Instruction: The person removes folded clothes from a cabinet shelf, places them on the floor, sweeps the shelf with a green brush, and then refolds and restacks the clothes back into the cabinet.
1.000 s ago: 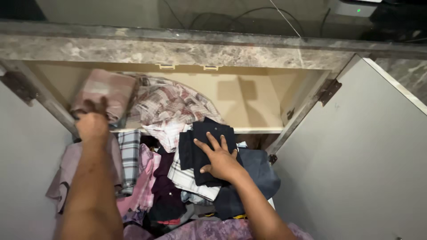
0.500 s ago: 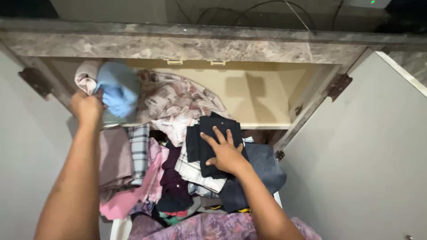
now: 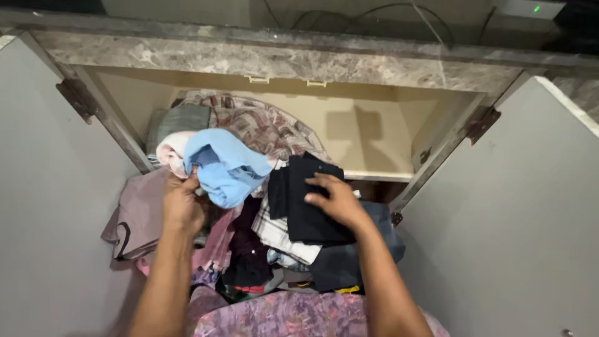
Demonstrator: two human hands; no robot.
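The left hand (image 3: 183, 203) pinches a light blue cloth (image 3: 224, 165) together with a pale pink one (image 3: 171, 151), holding them just in front of the open cabinet's shelf (image 3: 374, 176). The right hand (image 3: 337, 201) lies flat, fingers close together, on a folded dark garment (image 3: 306, 200) atop the heap of clothes (image 3: 249, 249). A checked shirt (image 3: 262, 125) sits on the shelf behind. Grey doors (image 3: 505, 237) stand open on both sides.

light cloth (image 3: 224, 165): sky blue
folded garment (image 3: 309, 200): was black
shelf shirt (image 3: 262, 125): red-grey plaid
countertop (image 3: 281, 59): brown marble
doors (image 3: 511, 218): grey
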